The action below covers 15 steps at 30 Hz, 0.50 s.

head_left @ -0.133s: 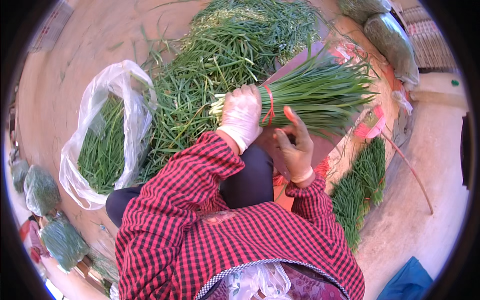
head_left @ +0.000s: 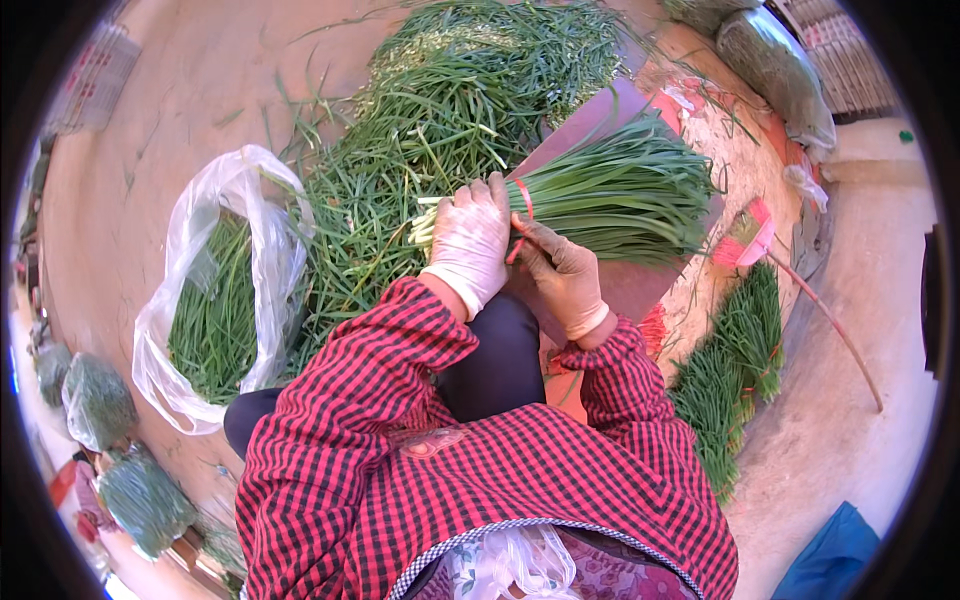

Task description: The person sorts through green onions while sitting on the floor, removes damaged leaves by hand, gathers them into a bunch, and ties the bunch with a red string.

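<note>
My left hand (head_left: 470, 235), in a pale glove, is wrapped round the white stem end of a bundle of garlic chives (head_left: 625, 195). The bundle lies level across my front, its green leaf tips fanning to the right. A red tie (head_left: 525, 197) circles it just right of my left hand. My right hand (head_left: 568, 275), in a stained glove, is closed at the tie's lower end, thumb and forefinger pinched on it. A purple-brown sheet (head_left: 632, 287) shows beneath the bundle, over my lap.
A large heap of loose chives (head_left: 420, 130) lies ahead. At left stands an open clear plastic bag (head_left: 265, 240) of chives. Tied bundles (head_left: 725, 380) lie at right beside a stick (head_left: 830, 320) with a pink end. Filled bags (head_left: 145, 495) line the left edge; a blue bag (head_left: 825, 555) lies lower right.
My right hand has moved left and up to the red tie, and its spread fingers have closed on the tie's end. My left hand keeps its hold on the bundle. The view has shifted slightly.
</note>
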### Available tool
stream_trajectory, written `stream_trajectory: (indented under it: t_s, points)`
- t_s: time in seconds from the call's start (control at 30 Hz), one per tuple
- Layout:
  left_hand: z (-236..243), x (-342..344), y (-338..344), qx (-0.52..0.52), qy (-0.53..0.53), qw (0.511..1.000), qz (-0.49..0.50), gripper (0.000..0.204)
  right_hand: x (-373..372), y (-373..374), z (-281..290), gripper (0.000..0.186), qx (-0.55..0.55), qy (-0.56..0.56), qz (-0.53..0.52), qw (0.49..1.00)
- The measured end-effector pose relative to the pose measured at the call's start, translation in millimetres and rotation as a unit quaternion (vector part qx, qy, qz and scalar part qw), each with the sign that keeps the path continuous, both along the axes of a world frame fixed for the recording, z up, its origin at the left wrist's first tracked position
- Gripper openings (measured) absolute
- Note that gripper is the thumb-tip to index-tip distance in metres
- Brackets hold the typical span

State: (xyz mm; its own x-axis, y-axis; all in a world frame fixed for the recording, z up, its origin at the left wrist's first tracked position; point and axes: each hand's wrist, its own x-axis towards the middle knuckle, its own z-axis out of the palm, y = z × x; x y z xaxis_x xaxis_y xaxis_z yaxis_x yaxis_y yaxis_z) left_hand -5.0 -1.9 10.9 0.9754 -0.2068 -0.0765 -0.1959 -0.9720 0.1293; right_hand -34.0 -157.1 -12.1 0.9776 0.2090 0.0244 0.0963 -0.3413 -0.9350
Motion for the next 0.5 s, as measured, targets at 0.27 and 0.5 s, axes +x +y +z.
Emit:
stream_trajectory:
  t_s: [0.27,0.5]
  points:
    - [13.5,18.6,-14.9,-0.033,0.032,0.991,-0.125,0.118,-21.3,-25.6,-9.4,0.027,0.355,0.286,-0.056,0.888]
    - [8.0,30.9,-25.3,-0.146,0.270,0.950,-0.060,0.130,-19.4,-34.0,13.1,0.028,0.301,0.288,-0.053,0.908]
